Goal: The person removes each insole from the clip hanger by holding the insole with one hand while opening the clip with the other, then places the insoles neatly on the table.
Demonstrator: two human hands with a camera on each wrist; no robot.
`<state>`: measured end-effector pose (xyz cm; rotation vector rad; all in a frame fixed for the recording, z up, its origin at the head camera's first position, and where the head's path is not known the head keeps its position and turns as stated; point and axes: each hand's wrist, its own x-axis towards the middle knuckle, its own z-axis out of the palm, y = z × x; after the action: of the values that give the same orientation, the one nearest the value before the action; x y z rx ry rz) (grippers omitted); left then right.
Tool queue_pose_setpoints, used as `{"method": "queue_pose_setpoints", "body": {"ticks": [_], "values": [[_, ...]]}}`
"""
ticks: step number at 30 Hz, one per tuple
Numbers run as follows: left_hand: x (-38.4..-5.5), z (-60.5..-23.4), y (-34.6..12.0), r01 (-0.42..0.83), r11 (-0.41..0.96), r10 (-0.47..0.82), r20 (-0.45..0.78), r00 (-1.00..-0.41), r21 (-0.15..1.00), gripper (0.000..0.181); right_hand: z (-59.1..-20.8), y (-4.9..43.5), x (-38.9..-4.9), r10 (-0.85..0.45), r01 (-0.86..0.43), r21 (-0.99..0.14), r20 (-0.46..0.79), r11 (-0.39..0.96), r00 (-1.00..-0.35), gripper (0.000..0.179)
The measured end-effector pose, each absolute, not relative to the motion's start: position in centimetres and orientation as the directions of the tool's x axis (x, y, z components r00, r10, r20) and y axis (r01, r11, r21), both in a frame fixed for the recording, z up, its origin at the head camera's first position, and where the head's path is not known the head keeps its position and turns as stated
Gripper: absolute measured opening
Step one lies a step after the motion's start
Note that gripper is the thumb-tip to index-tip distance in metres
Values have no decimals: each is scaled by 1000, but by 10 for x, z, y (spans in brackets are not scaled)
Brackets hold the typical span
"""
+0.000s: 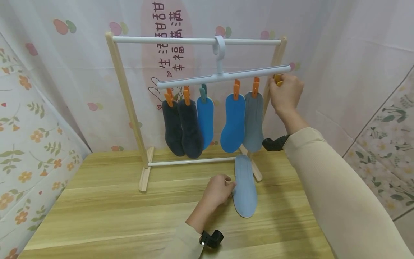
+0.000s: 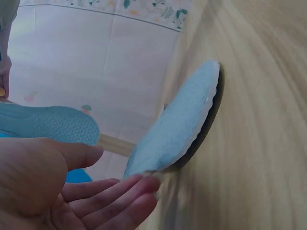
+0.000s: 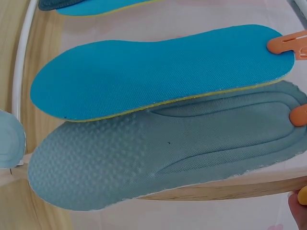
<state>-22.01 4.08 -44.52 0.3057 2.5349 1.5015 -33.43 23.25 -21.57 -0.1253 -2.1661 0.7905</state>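
Note:
At the right end of the white hanger, my right hand pinches a yellow clothespin; a bit of it shows at the edge of the right wrist view. My left hand is low over the table, its fingers extended toward a loose grey-blue insole. In the left wrist view, the fingertips are right at the edge of that insole. A grey insole and a blue insole hang from orange clothespins near my right hand.
A wooden rack with a white top bar holds the hanger, which tilts down to the left. Two dark insoles and another blue insole hang on its left half. The wooden tabletop lies beneath, with patterned curtains behind.

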Motion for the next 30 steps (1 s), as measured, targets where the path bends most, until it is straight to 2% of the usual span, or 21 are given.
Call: {"method": "queue_pose_setpoints", "body": {"ticks": [13, 26, 30], "values": [[-216, -445, 50, 184, 480, 276, 51, -960, 858, 33, -216, 231, -334, 354, -162, -592, 656, 790, -667, 39], [-236, -432, 67, 198, 391, 276, 91, -957, 899, 39, -214, 231, -331, 335, -170, -580, 658, 797, -675, 40], [-245, -425, 78, 161, 323, 270, 72, -960, 933, 43, -214, 232, -331, 334, -171, -576, 662, 799, -671, 39]]}}
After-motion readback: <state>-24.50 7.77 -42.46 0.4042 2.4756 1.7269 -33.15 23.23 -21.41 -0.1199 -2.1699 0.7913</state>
